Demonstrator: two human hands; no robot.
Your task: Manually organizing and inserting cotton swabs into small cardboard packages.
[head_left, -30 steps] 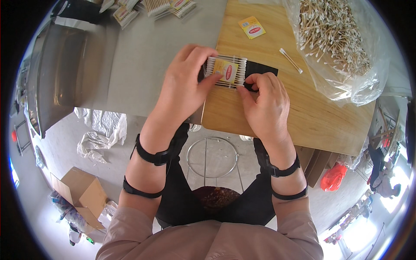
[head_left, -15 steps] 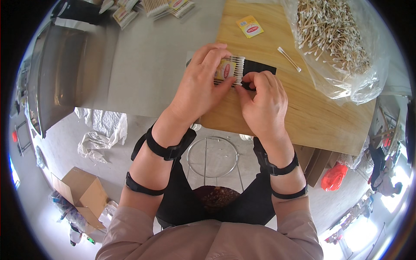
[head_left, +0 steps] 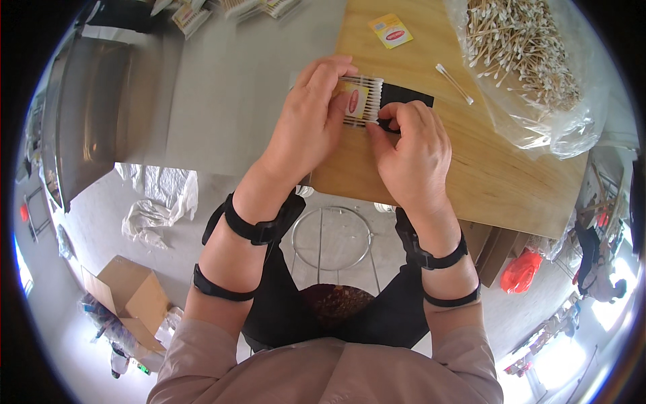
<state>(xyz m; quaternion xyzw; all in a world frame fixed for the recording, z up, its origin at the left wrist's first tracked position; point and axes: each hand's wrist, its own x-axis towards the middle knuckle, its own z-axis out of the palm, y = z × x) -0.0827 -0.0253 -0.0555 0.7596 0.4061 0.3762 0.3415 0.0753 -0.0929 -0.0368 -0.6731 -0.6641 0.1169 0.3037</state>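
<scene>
My left hand [head_left: 311, 122] grips a small clear packet of cotton swabs [head_left: 360, 101] with a yellow and red label, held over a black mat [head_left: 407, 95] on the wooden board [head_left: 484, 168]. My right hand [head_left: 407, 151] pinches the packet's lower right edge with thumb and forefinger, fingers curled. Both hands meet at the packet above the board's left part.
A clear bag full of loose cotton swabs [head_left: 531, 60] lies at the board's far right. Two loose swabs [head_left: 454, 84] and a yellow label [head_left: 390, 30] lie near it. Filled packets [head_left: 229, 8] sit at the far edge of the grey table [head_left: 222, 87]. A cardboard box [head_left: 131, 296] stands on the floor.
My left hand has turned and slid right over the packet, lifting and tilting it; my right hand stayed pinching its right edge.
</scene>
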